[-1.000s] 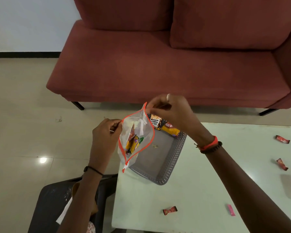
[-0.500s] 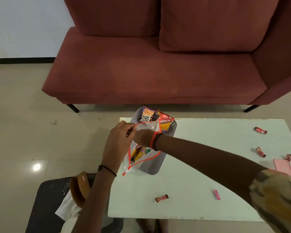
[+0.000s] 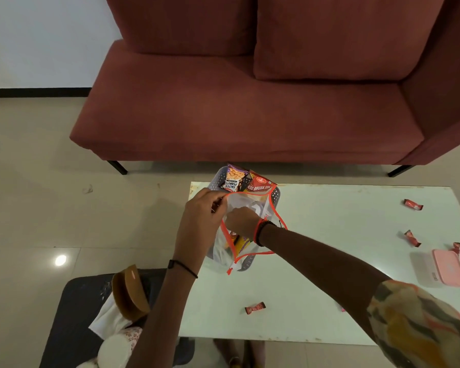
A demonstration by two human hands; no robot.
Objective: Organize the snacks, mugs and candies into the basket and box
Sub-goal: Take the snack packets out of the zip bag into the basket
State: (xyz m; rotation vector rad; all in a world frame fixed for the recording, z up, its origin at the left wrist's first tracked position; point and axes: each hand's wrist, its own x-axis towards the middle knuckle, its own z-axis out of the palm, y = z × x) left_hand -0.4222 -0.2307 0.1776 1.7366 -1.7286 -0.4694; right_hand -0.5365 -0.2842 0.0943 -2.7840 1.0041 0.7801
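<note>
A clear pouch [image 3: 246,201] with an orange edge is held open over the grey basket [image 3: 215,181] at the far left corner of the counter [image 3: 329,235]. Its far left rim is pinched by the left hand [image 3: 202,208]. The right hand [image 3: 241,221] is pushed down into the mouth, and whether its fingers are clamped on something or merely curled cannot be told, since they are hidden by the back of the hand. Yellow and dark packets [image 3: 239,243] can be seen low inside the pouch.

A peanut packet [image 3: 233,180] and a red packet [image 3: 260,185] are propped at the basket's far end. Wrapped candies [image 3: 255,307] lie loose on the counter, several of them near the pink box [image 3: 449,270] at the right. A brown mug [image 3: 129,293] sits on the dark stool [image 3: 72,314] at the near left.

The pouch is secured by one pinch only. If a packet is pulled out sharply, the rim could probably be tugged free and the contents spilled beside the basket or off the counter's left edge. The basket itself – light, and set close to that corner – might also be nudged over by the pouch or forearm.
</note>
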